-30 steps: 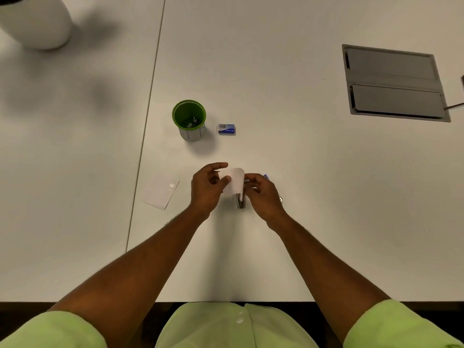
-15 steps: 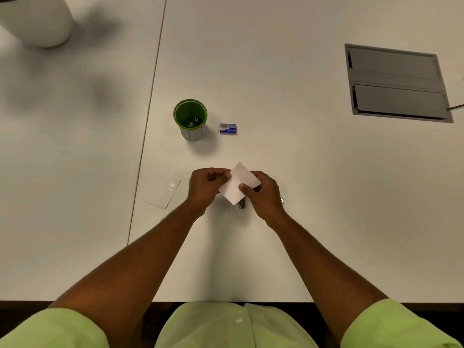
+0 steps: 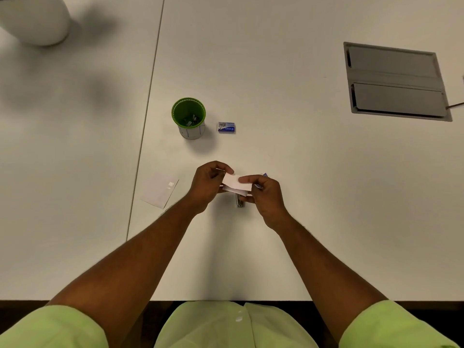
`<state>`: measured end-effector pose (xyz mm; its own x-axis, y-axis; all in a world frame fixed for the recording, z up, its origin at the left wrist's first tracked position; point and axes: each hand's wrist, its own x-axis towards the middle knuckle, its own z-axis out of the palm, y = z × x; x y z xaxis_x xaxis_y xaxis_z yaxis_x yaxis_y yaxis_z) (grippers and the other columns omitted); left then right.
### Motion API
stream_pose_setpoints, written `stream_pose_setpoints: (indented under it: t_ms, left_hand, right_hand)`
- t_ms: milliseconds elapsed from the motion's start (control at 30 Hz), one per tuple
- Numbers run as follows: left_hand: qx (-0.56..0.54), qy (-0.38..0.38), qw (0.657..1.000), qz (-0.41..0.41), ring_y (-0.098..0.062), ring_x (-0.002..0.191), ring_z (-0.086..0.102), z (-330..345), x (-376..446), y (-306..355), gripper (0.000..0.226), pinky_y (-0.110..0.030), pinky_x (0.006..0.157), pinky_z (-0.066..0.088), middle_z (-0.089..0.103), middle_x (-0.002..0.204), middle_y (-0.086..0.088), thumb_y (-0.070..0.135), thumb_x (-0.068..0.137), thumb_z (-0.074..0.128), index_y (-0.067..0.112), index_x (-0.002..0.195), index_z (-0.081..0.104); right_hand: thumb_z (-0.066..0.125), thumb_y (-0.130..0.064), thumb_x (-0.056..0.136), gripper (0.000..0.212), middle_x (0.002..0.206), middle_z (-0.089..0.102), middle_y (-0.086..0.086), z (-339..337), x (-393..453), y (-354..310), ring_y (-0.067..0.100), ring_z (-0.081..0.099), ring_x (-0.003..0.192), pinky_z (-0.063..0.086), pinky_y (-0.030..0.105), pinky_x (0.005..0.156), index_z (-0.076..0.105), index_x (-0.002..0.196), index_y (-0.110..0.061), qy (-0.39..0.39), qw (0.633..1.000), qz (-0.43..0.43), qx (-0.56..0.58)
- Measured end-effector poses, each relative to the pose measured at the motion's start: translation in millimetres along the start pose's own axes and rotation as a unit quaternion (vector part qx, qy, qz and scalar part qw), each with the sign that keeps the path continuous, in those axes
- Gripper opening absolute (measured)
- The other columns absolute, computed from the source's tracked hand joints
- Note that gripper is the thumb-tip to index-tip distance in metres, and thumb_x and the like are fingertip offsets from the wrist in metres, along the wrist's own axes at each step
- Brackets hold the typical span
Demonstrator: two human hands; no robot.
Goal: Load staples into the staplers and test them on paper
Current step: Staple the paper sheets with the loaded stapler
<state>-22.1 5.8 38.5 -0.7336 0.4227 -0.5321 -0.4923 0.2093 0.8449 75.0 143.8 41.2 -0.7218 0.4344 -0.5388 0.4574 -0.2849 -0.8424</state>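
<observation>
Office: white desk [image 3: 276, 71] with built-in cable hatch [image 3: 394, 81], green pen cup [image 3: 188, 118].

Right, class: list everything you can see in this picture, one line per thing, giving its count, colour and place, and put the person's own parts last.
table: one, white, fills the view, seam running down its left part
green cup: one, green rim and inside, pale outside, centre, small metal bits inside
staple box: one, blue, right of the cup
paper sheet: one, white, flat on the table, left of the hands
small paper: one, white, held between both hands
stapler: one, metallic, mostly hidden under the paper
cable hatch: one, grey, upper right
white container: one, top left corner
sleeves: two, light green, bottom edge
left hand: pinches the paper
right hand: pinches the paper
</observation>
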Motion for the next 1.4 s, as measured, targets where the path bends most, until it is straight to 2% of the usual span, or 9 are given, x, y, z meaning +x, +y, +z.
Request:
stream_pose_setpoints:
  t_ms: [233,367,533,633,667,800,967,1200,1400]
  left_hand:
    - [-0.083,0.000,0.995,-0.052,-0.021,0.090,0.072,0.0,-1.8,0.0,0.022,-0.030,0.071,0.060,0.076,0.098,-0.006,-0.001,0.096,0.054,0.008,0.095,0.074]
    - [-0.047,0.002,0.999,-0.021,-0.014,0.082,0.070,-1.3,-0.7,-5.4,0.016,-0.026,0.068,0.057,0.074,0.089,-0.006,-0.003,0.089,0.067,0.010,0.095,0.075]
    - [-0.027,0.020,0.999,-0.002,-0.013,0.078,0.068,-3.5,1.6,-6.9,0.021,-0.027,0.066,0.057,0.072,0.078,0.001,-0.006,0.087,0.069,0.014,0.092,0.075]
    - [-0.013,0.023,1.000,0.008,-0.016,0.082,0.065,-3.1,1.5,-8.0,0.024,-0.026,0.066,0.055,0.069,0.079,0.002,-0.006,0.085,0.071,0.015,0.096,0.076]
    - [-0.011,0.022,1.000,0.012,-0.016,0.082,0.065,-3.0,1.6,-8.3,0.027,-0.026,0.066,0.055,0.067,0.079,0.002,-0.006,0.085,0.071,0.016,0.099,0.076]
    - [-0.024,0.024,0.999,0.012,-0.015,0.082,0.067,-0.5,2.4,-8.8,0.036,-0.031,0.073,0.059,0.068,0.077,0.002,-0.005,0.086,0.072,0.019,0.113,0.073]
    - [-0.097,0.024,0.991,-0.085,-0.028,0.089,0.075,5.7,-2.0,-14.8,0.030,-0.037,0.079,0.063,0.074,0.096,-0.019,0.009,0.087,0.077,0.001,0.114,0.067]
    - [-0.201,0.060,0.969,-0.128,-0.024,0.078,0.076,13.7,-5.8,-18.7,0.021,-0.029,0.069,0.062,0.077,0.089,-0.015,0.009,0.087,0.076,-0.002,0.105,0.071]
    - [-0.209,0.116,0.962,-0.129,-0.025,0.086,0.077,16.7,0.0,-13.1,0.022,-0.029,0.067,0.061,0.077,0.099,-0.013,0.006,0.085,0.078,0.003,0.105,0.072]
  right_hand:
    - [0.062,0.012,0.091,0.021,0.096,0.072,0.004,-4.8,3.8,2.6,0.019,0.071,0.095,0.062,0.029,0.077,0.076,0.094,-0.004,0.017,0.998,-0.039,-0.043]
    - [0.053,0.012,0.093,0.025,0.100,0.071,0.009,-4.8,4.0,1.1,0.030,0.068,0.103,0.061,0.041,0.085,0.076,0.093,0.001,0.021,1.000,-0.012,-0.018]
    - [0.046,-0.005,0.097,0.028,0.101,0.072,0.013,-6.5,2.6,-4.4,0.034,0.071,0.092,0.063,0.040,0.078,0.074,0.093,-0.001,0.020,0.996,0.048,0.075]
    - [0.063,-0.013,0.097,0.012,0.108,0.068,0.014,-5.0,3.1,-4.0,0.031,0.070,0.095,0.063,0.035,0.067,0.069,0.106,-0.008,0.027,0.997,0.049,0.051]
    - [0.068,-0.013,0.094,0.018,0.108,0.068,0.016,-4.4,4.1,-2.6,0.031,0.069,0.097,0.063,0.036,0.067,0.066,0.111,-0.009,0.033,0.998,0.043,0.029]
    - [0.076,0.001,0.084,0.033,0.086,0.065,0.016,-4.8,6.8,-0.4,0.031,0.069,0.092,0.063,0.048,0.077,0.064,0.114,-0.007,0.046,0.999,0.018,0.004]
    - [0.077,0.002,0.083,0.029,0.068,0.062,0.000,-6.3,8.9,1.3,0.016,0.067,0.075,0.063,0.041,0.073,0.066,0.106,-0.011,0.083,0.996,-0.004,0.030]
    - [0.078,-0.001,0.083,0.024,0.083,0.064,0.010,-2.8,3.8,2.9,0.026,0.069,0.086,0.063,0.043,0.077,0.064,0.100,-0.011,0.086,0.996,0.010,0.035]
    - [0.083,-0.016,0.081,0.029,0.086,0.073,0.007,-6.0,4.5,3.0,0.027,0.074,0.081,0.058,0.033,0.066,0.067,0.105,-0.013,0.058,0.997,-0.001,-0.047]
